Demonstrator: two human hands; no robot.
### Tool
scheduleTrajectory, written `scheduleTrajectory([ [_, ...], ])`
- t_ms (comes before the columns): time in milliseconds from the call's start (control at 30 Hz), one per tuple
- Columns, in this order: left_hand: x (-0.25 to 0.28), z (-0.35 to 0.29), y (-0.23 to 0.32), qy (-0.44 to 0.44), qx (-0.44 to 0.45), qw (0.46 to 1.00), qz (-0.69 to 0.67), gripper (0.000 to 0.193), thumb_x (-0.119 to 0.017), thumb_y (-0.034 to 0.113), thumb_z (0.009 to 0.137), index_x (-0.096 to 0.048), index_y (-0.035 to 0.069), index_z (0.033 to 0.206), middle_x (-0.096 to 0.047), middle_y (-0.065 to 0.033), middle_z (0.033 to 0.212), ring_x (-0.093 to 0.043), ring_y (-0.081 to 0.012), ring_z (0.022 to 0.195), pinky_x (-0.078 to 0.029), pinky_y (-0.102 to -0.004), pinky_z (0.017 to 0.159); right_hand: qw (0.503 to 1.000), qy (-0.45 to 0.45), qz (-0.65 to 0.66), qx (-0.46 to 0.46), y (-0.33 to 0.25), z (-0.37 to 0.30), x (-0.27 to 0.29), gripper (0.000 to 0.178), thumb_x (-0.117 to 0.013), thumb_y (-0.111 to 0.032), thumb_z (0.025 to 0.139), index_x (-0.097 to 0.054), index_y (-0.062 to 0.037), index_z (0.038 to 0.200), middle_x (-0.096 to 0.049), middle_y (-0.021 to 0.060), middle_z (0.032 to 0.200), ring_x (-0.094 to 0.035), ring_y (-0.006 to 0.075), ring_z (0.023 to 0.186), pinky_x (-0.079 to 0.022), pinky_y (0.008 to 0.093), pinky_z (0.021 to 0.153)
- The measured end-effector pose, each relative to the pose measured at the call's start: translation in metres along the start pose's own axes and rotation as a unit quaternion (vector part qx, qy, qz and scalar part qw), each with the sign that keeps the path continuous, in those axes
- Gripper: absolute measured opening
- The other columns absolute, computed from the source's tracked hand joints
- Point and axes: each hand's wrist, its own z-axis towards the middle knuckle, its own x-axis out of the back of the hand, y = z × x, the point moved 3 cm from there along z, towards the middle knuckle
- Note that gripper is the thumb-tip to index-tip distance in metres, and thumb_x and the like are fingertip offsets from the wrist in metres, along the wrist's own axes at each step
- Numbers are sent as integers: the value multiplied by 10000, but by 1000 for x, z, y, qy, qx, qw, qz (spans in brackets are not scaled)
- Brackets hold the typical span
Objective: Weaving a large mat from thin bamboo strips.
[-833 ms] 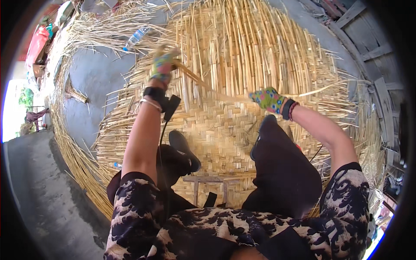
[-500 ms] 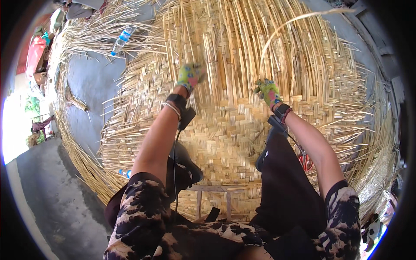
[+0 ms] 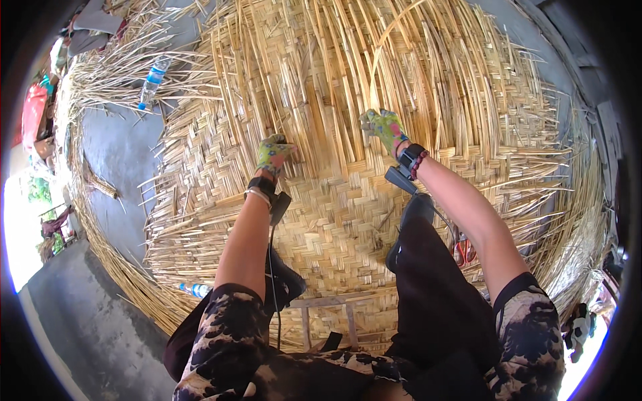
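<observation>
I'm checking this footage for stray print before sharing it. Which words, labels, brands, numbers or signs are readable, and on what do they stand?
None can be read.
Upper plastic bottle: blue-banded label, too small to read.
Lower plastic bottle: blue label, also too small.
Woven mat: no lettering visible.

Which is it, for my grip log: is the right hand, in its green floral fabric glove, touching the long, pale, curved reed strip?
Touching: the head view shows the pale strip leading down into the curled, gloved right hand.
</observation>
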Motion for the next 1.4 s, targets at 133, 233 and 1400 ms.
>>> scheduleTrajectory([
  [133,-5,-39,15,-67,6,956,-285,525,-707,67,767,-460,-9,1224,-617,-95,1020,-615,-159,918,-541,-262,673,996,69,-50,21,30,35,19,123,-550,-185,874,-566,-92,953,-646,66,926,-617,157,758,-461,290,658],
  [233,-9,-46,16,-94,21,983,-159,529,-688,130,800,-440,14,1253,-602,-62,1022,-603,-162,932,-530,-274,711,952,91,-281,85,38,57,19,90,-533,-152,878,-565,-94,939,-643,42,836,-602,137,687,-444,263,591],
  [1400,-19,-22,65,-380,-137,913,61,471,-439,238,953,-323,58,1373,-539,-84,1217,-559,-198,1083,-500,-311,820,937,-236,193,-167,63,42,76,487,-647,-332,799,-502,-124,1215,-556,63,1148,-528,237,1043,-405,402,939],
])
